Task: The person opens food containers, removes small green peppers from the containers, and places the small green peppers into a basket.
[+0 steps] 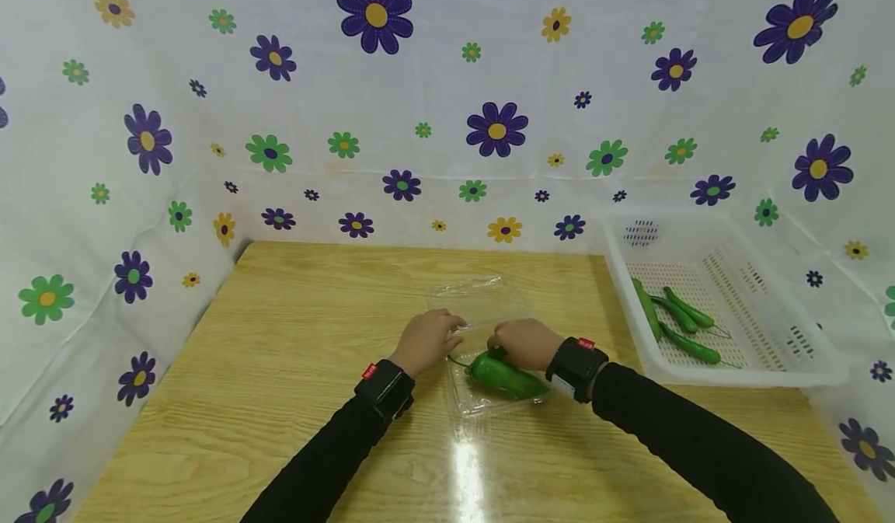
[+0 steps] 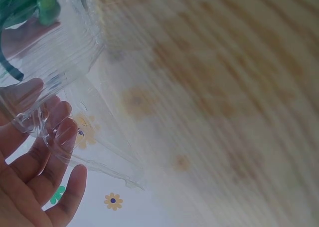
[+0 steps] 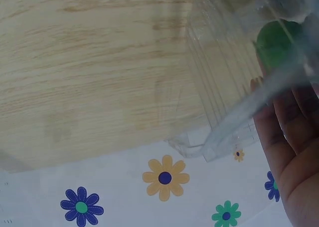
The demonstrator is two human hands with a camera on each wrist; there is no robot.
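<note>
Near the middle of the wooden bench (image 1: pixel 280 336), a green pepper (image 1: pixel 505 375) lies in a clear plastic clamshell box (image 1: pixel 482 352). The left hand (image 1: pixel 426 340) and right hand (image 1: pixel 524 343) both pinch its open lid. Farther right, a white basket (image 1: pixel 769 336) holds green chillies (image 1: pixel 674 319).

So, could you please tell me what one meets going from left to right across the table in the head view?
Left hand → green pepper in the clear plastic box → white basket holding slim green peppers.
</note>
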